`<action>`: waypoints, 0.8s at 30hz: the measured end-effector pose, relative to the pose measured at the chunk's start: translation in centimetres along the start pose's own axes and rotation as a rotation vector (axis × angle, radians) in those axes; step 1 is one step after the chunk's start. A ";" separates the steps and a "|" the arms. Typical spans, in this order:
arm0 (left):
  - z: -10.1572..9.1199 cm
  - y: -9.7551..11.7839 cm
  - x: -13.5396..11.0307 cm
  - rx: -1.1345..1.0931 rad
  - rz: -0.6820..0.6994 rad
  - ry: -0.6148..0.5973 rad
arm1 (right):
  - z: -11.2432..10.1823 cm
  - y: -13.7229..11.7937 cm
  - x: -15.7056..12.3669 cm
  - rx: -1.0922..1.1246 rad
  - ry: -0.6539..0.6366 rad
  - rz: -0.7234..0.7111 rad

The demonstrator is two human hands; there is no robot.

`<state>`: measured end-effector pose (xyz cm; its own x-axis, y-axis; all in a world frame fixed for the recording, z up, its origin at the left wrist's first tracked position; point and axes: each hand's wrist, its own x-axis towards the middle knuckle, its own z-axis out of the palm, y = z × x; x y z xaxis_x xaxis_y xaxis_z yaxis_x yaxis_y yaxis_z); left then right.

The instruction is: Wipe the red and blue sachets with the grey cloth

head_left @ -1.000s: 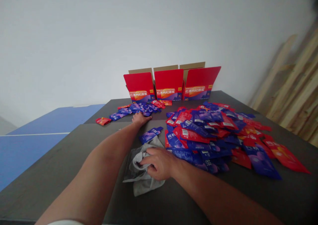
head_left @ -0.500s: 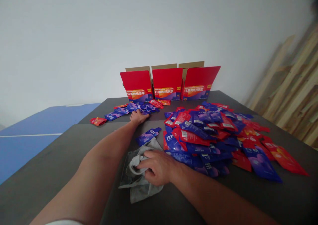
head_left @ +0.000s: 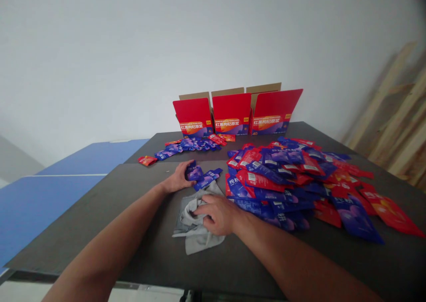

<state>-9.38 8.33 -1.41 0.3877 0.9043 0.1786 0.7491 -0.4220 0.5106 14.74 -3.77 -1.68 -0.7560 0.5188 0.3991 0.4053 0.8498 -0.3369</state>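
Note:
My left hand [head_left: 179,177] grips a blue-purple pouch [head_left: 195,172] by its left side, just above the dark table [head_left: 126,191] or on it; I cannot tell which. Partly under or beside that pouch lies another blue pouch [head_left: 209,179]. My right hand [head_left: 218,214] has its fingers curled into a crumpled grey cloth [head_left: 196,242], which rests on the table near me. To the right of the cloth spreads a big heap of red and blue pouches [head_left: 266,177].
Three red cartons [head_left: 231,111] with raised flaps stand along the back. Before them runs a row of blue and red pouches [head_left: 186,145]. One red pouch [head_left: 147,160] lies apart at left. A blue table [head_left: 86,160] adjoins at left; wooden planks [head_left: 382,97] lean at right.
My left hand has come back toward me from the far row of pouches and now has a blue pouch in it. My right hand stays on the cloth. The view has shifted slightly.

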 end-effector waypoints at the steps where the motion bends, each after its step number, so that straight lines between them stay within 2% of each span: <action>1: -0.8 -0.1 -1.1 -0.008 0.015 -0.054 | 0.0 0.0 0.0 0.004 -0.002 0.000; 4: -2.9 -0.3 -3.5 -0.066 0.012 -0.176 | 0.2 0.2 0.0 0.011 0.004 -0.002; 7: -3.8 0.0 -4.5 -0.145 -0.073 -0.161 | 0.4 0.4 0.0 0.013 0.017 -0.007; 11: -2.8 1.6 -4.3 -0.107 -0.291 0.006 | 0.6 0.5 0.0 0.008 0.020 -0.008; 15: -1.5 3.1 -3.3 0.175 -0.330 -0.012 | 0.4 0.5 0.0 0.008 0.016 -0.011; 17: -1.4 3.5 -3.0 0.214 -0.347 0.004 | 0.3 0.5 0.0 0.005 0.019 -0.011; 22: -1.8 4.8 -3.4 -0.241 -0.529 0.219 | 0.4 0.4 0.0 0.052 0.075 0.034; 24: -1.6 5.9 -4.1 -0.504 -0.515 0.223 | 0.4 0.3 0.0 0.086 0.126 0.061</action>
<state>-7.42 2.24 2.16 -0.1032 0.9935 -0.0486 0.4490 0.0901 0.8890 14.66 -3.49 -2.09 -0.6586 0.5816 0.4774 0.3994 0.8079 -0.4332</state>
